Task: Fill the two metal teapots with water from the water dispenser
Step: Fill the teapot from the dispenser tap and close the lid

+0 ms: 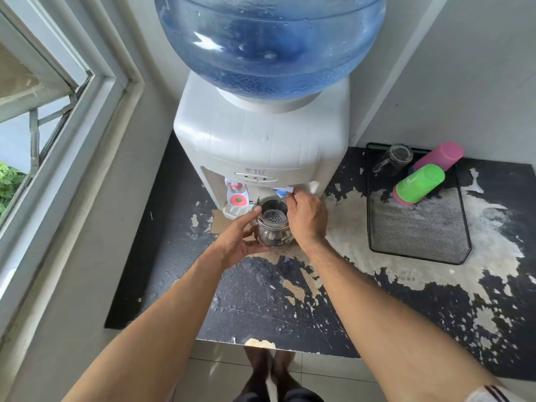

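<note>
Head view, left hand holding teapot near counter edge, right hand pressing blue tap

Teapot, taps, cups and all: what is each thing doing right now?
teapot: lid off, strainer showing, held under the blue tap
blue tap: fingers on it; water flow too hard to tell
red tap: untouched
water bottle: upside down on the dispenser, partly full
left hand: holds the teapot
right hand: works the blue tap
green cup: lying in the mesh tray
pink cup: lying down
glass mug: lying down, empty
</note>
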### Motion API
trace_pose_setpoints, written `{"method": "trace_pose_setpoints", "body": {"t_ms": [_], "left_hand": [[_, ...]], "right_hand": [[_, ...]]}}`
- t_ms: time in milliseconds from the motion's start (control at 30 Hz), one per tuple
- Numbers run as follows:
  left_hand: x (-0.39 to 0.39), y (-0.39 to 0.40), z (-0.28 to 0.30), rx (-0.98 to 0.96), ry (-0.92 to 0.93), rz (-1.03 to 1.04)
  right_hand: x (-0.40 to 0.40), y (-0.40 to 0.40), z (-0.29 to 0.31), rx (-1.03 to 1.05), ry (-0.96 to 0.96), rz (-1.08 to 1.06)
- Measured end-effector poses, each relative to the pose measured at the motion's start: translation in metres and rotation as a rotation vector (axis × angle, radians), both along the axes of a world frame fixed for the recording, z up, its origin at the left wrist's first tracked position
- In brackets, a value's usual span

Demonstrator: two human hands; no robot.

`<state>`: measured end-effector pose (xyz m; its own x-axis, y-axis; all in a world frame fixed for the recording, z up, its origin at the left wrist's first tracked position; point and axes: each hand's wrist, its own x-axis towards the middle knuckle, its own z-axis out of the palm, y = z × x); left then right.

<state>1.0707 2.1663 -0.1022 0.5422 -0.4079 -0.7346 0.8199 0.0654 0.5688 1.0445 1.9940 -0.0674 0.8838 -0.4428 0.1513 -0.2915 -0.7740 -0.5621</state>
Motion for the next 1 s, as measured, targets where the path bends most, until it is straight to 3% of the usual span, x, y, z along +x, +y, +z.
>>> {"method": "trace_pose_setpoints", "body": {"t_ms": [667,833,1000], "left_hand": [[-0.027,-0.010,0.005,0.153,-0.127,-0.081],[-0.048,-0.003,0.003,0.177,-0.156,-0.098],[-0.070,0.002,-0.003,0.217,-0.166,-0.107]], "right_hand": [[-0.048,-0.027,0.001,0.197,-0.007,0.157],[-0.076,-0.039,-0.004,0.244,-0.026,0.093],[-0.106,-0.054,-0.020,0.206,0.090,0.040]]}}
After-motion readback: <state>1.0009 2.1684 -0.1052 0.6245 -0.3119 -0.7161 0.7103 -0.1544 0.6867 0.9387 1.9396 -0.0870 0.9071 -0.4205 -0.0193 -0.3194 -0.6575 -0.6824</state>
